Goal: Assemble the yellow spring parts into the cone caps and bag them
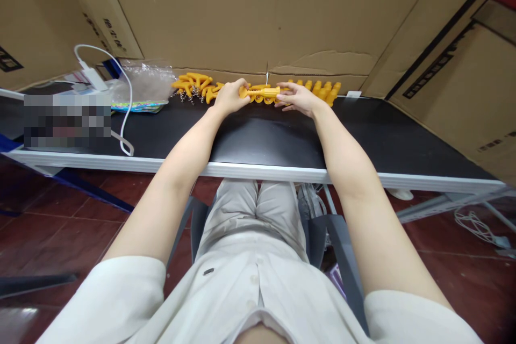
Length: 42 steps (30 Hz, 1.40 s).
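Observation:
My left hand point(231, 98) is closed on the handle end of a yellow corkscrew, held sideways just above the black table. A ribbed yellow sleeve point(269, 92) forms the right part of this piece, in line with the handle. My right hand point(299, 99) has its thumb and forefinger at the sleeve's right end, with the other fingers spread. Left of my left hand lies a pile of yellow corkscrews point(194, 84) with T-shaped handles and bare metal spirals. Several yellow sleeves point(322, 89) stand behind and right of my right hand. Round yellow pieces behind the held one are partly hidden.
Cardboard walls point(242, 16) close off the back and sides. Clear plastic bags point(145, 86) and a white cable point(130, 97) lie at the left, beside a blurred-out patch. A small white piece point(353, 94) sits at the back right. The table's metal edge point(266, 172) runs before me.

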{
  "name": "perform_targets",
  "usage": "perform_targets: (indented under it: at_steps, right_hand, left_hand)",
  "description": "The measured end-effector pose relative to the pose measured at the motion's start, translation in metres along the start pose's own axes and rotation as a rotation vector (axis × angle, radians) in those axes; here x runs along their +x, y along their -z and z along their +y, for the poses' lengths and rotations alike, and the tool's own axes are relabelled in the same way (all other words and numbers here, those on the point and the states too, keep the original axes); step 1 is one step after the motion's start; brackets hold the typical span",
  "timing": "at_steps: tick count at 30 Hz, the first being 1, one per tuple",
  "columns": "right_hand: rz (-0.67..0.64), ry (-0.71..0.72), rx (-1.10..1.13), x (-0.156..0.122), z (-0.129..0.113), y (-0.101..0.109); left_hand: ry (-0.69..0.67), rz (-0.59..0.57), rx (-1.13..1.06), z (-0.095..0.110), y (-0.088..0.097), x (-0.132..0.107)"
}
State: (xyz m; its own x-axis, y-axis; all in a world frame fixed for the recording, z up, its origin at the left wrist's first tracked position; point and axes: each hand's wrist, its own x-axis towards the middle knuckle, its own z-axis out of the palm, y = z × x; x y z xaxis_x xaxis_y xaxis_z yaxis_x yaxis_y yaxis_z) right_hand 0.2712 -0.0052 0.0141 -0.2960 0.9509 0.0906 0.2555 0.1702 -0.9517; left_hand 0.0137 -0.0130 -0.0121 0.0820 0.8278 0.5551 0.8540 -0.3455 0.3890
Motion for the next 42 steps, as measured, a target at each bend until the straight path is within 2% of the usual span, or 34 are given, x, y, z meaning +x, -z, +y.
perform_targets:
  at_steps: [5,13,23,42]
  right_hand:
    - [0.030,-0.012,-0.003,0.001,-0.002,-0.004]
    - [0.022,-0.008,-0.010,-0.001,-0.005,-0.008]
    - [0.032,-0.097,0.040,0.001,-0.005,-0.014]
    - [0.083,-0.227,0.242,-0.003,-0.018,-0.023]
  left_hand:
    - [0.003,-0.017,0.004,0.002,0.002,-0.001]
    - [-0.025,-0.012,-0.004,-0.006,-0.003,0.004]
    - [-0.004,-0.036,0.013,0.002,0.001,0.001]
    - [-0.067,-0.018,0.066,-0.004,-0.004,0.003]
